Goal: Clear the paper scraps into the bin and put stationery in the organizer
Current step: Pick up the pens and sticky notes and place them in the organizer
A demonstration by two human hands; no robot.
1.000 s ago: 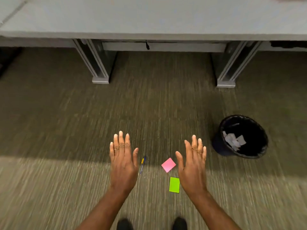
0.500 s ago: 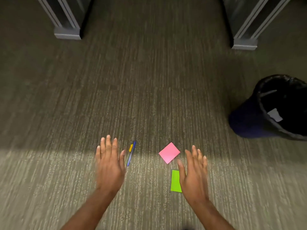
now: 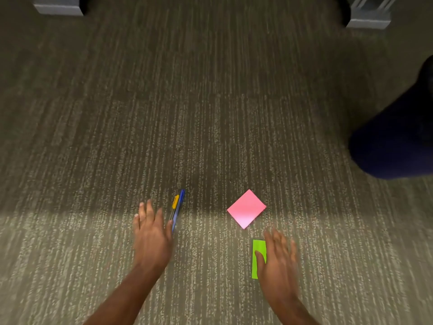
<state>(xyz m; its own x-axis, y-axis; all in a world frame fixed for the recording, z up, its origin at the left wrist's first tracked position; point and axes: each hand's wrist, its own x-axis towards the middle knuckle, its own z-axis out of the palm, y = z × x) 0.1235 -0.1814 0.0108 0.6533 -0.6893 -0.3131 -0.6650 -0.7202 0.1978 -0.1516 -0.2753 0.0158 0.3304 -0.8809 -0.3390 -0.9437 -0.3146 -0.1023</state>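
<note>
Reaching low over the carpet (image 3: 210,113), I hold my left hand (image 3: 151,233) spread and empty beside the pens (image 3: 177,208) and my right hand (image 3: 277,259) spread over the green note (image 3: 257,250), positioning each to pick up stationery near the pink note (image 3: 246,208).

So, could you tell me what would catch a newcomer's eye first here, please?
The bright pink square sticky pad stands out mid-carpet, right of centre. Below it lies a lime-green paper strip, partly covered by the open right hand. The open left hand hovers beside two pens, blue and yellow-capped.
</note>
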